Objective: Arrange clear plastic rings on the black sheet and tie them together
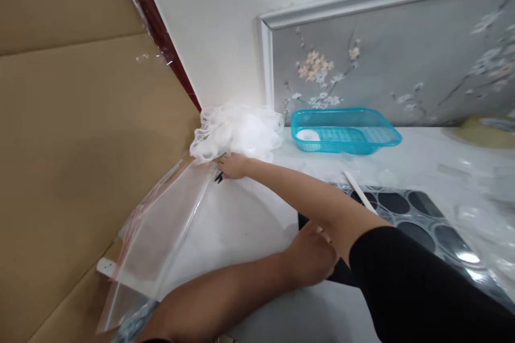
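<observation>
My right hand (234, 165) reaches far out to the left, at the front edge of a heap of white looped cords (237, 131). Its fingers are bent downward beside a small black two-pronged thing (219, 177), whose kind I cannot make out. Clear zip bags (161, 230) with reddish seals lie just left of that hand. My left hand (314, 254) is closed beneath my right forearm, over the near left corner of a black sheet (341, 273); whatever it holds is hidden. Clear plastic with round shapes (416, 233) covers the black sheet.
A blue plastic basket (346, 144) stands against the wall with a white roll (308, 135) inside. A white stick (360, 192) lies on the black sheet. Tall cardboard (80, 134) borders the table on the left. Crumpled clear plastic (478, 214) is at the right.
</observation>
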Motion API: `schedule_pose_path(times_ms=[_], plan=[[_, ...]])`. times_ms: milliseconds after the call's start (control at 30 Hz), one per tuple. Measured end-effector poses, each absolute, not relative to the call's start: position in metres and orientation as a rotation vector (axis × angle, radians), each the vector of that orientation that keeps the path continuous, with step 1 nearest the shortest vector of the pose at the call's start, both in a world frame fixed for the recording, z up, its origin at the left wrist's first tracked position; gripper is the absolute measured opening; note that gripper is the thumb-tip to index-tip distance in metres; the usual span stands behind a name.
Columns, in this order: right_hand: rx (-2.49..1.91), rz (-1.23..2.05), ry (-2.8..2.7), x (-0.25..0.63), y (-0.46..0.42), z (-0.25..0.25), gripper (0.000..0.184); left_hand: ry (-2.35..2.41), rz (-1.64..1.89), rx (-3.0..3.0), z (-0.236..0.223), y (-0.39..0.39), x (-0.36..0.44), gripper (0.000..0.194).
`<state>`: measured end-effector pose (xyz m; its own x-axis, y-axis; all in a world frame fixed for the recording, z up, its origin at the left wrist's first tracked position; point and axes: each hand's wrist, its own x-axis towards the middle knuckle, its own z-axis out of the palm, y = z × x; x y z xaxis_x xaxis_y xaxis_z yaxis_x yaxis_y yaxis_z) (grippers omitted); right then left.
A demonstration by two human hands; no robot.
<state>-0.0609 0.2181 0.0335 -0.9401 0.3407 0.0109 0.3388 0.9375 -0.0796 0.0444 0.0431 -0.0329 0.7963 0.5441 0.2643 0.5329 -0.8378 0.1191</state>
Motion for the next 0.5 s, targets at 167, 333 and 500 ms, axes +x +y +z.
schedule_pose_path(times_ms=[167, 333, 500], plan=[[-0.533, 0.284, -3.081, -0.054, 0.214, 0.023, 0.027, 0.945, 0.526, 2.846, -0.034, 0.045, 0.040, 0.015], [-0.677, 0.529, -2.879, 0.013, 0.187, 0.029, 0.017, 0.966, 0.671, 2.682, -0.027, 0.048, 0.036, 0.021], [-1.050, 0.641, -2.505, 0.133, 0.150, 0.047, 0.022, 0.941, 0.722, 2.554, -0.023, 0.054, 0.035, 0.018]])
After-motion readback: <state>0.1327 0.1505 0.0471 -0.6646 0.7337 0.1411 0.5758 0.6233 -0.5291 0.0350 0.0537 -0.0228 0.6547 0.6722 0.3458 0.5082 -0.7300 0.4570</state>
